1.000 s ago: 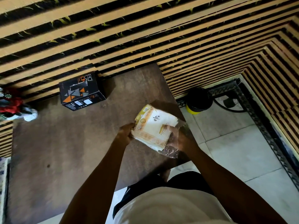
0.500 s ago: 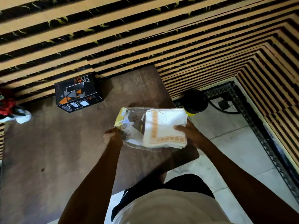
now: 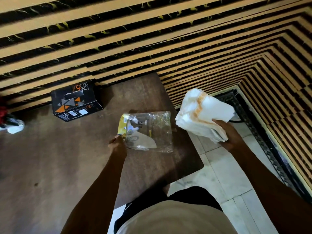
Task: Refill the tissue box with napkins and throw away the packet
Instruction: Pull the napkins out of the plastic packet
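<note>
My right hand [image 3: 231, 138] grips a thick stack of white napkins [image 3: 204, 114] with an orange border, held above the floor just right of the table's edge. My left hand [image 3: 117, 146] pinches the yellow end of the clear plastic packet [image 3: 152, 130], which hangs flat over the brown table [image 3: 50, 166] with no napkins in it. The black tissue box [image 3: 76, 103] with orange and grey triangles stands at the table's back, against the wall, well left of both hands. Its top slot faces up.
A striped wood-slat wall [image 3: 152, 39] runs behind the table and along the right. White marble floor [image 3: 219, 174] lies to the right of the table. A red and white object [image 3: 10, 122] sits at the table's far left edge.
My right hand has pulled the napkin stack fully out of the packet and carried it to the right. The packet now hangs from my left hand with nothing in it.
</note>
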Demonstrator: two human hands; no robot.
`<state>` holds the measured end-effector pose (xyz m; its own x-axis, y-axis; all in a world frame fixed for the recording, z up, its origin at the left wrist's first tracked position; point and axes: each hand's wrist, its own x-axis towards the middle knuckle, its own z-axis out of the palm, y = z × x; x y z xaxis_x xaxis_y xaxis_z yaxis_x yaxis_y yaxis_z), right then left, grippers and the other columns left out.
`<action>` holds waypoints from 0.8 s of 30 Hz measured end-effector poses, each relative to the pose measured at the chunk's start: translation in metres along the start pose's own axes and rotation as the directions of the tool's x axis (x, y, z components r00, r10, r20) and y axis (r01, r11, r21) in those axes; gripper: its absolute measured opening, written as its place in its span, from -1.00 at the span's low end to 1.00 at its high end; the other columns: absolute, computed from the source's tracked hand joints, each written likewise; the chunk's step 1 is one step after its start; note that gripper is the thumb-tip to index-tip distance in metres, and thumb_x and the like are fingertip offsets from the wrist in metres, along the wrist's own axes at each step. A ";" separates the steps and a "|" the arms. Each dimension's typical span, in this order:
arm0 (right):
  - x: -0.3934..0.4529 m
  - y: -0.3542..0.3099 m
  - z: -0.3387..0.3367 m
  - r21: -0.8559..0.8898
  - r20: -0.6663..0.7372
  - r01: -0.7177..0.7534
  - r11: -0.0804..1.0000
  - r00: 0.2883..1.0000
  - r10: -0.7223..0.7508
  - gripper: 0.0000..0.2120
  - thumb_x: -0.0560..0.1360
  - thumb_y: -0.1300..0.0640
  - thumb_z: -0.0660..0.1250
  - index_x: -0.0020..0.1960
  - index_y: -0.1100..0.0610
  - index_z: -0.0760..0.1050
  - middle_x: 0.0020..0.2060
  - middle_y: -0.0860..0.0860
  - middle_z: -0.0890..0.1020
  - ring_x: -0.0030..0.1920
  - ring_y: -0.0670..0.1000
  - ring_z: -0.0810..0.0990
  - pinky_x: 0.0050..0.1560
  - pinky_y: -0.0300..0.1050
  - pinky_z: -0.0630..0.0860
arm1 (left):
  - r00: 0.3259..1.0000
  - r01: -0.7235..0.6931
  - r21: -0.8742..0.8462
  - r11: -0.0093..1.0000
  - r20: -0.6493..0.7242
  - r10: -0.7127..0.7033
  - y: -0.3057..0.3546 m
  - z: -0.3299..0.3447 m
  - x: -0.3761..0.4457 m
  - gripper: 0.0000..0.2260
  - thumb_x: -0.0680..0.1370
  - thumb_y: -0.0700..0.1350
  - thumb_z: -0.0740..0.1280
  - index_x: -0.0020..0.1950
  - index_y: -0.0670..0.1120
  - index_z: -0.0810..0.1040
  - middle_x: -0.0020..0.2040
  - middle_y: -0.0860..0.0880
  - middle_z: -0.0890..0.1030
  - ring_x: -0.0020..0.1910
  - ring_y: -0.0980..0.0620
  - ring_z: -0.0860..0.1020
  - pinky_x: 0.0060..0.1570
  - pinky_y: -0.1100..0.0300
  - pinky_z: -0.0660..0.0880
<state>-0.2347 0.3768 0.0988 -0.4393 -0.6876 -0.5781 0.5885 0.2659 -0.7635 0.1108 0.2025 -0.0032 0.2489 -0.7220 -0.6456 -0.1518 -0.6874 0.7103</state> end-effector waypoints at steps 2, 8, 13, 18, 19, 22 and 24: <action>-0.001 0.009 0.014 -0.036 0.108 -0.038 0.999 0.993 0.042 -0.78 0.59 0.27 0.16 0.20 0.17 0.44 -0.23 -0.07 0.74 -0.19 -0.05 0.71 -0.27 -0.21 0.63 | 0.991 0.019 -0.116 0.993 0.135 -0.003 -0.003 0.008 0.004 -0.64 0.45 -0.07 0.35 0.14 -0.28 0.57 -0.11 -0.13 0.61 0.01 -0.14 0.54 -0.12 0.02 0.54; 0.005 0.068 0.048 -0.284 0.279 -0.158 0.946 0.930 0.239 -0.66 0.51 0.37 0.27 0.26 0.16 0.49 0.04 0.16 0.69 0.01 0.13 0.69 -0.05 0.00 0.66 | 0.982 -0.116 0.249 0.962 0.177 0.072 -0.024 0.027 0.024 -0.38 0.50 -0.03 0.32 0.47 -0.09 0.13 0.33 -0.29 0.46 0.15 -0.28 0.58 0.07 -0.18 0.57; 0.010 0.116 0.049 -0.548 0.267 -0.221 0.807 0.868 0.419 -0.77 0.48 0.32 0.37 0.12 0.14 0.56 -0.10 0.04 0.74 0.01 0.09 0.69 0.01 0.00 0.61 | 0.935 -0.283 0.160 0.946 0.265 0.235 -0.031 0.011 0.015 -0.74 0.51 -0.44 0.27 -0.11 -0.08 0.38 -0.28 -0.14 0.52 -0.51 0.05 0.52 -0.57 0.24 0.46; 0.009 0.132 0.049 -0.632 0.249 -0.163 0.757 0.883 0.398 -0.73 0.47 0.28 0.40 0.16 0.14 0.55 0.04 0.07 0.71 0.00 0.03 0.69 -0.03 -0.08 0.63 | 0.950 -0.238 0.050 0.970 0.222 0.221 -0.040 0.008 0.027 -0.65 0.43 -0.54 0.20 -0.26 -0.10 0.52 -0.34 -0.04 0.60 -0.43 0.05 0.56 -0.33 0.14 0.52; 0.012 0.134 0.049 -0.664 0.212 -0.150 0.733 0.902 0.376 -0.65 0.45 0.20 0.45 0.22 0.14 0.52 0.12 0.10 0.67 0.05 0.05 0.67 0.06 -0.01 0.62 | 0.950 -0.235 0.046 0.971 0.221 0.220 -0.040 0.009 0.026 -0.66 0.44 -0.53 0.21 -0.24 -0.10 0.53 -0.39 0.03 0.63 -0.43 0.05 0.57 -0.37 0.14 0.54; 0.055 0.173 0.010 -0.738 0.180 -0.048 0.673 0.948 0.264 -0.23 0.14 -0.30 0.56 0.27 -0.06 0.46 0.18 -0.01 0.64 0.16 0.05 0.62 0.23 0.18 0.54 | 0.930 -0.260 0.070 0.963 0.288 0.230 -0.031 0.008 0.010 -0.74 0.50 -0.46 0.25 -0.13 -0.10 0.54 -0.39 0.05 0.65 -0.48 0.11 0.58 -0.52 0.25 0.52; 0.066 0.180 0.005 -0.811 0.178 0.061 0.582 0.973 0.145 -0.09 0.06 -0.44 0.51 0.32 -0.16 0.35 0.22 -0.06 0.60 0.18 0.01 0.59 0.21 0.12 0.56 | 0.927 -0.278 0.078 0.957 0.281 0.247 -0.026 0.006 0.004 -0.78 0.52 -0.41 0.28 -0.03 -0.09 0.51 -0.24 -0.02 0.61 -0.37 0.07 0.57 -0.49 0.28 0.53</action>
<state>-0.1541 0.3760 -0.0752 -0.2214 -0.7506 -0.6225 -0.2351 0.6606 -0.7130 0.1101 0.2168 -0.0260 -0.0755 -0.8613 -0.5025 -0.2889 -0.4634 0.8377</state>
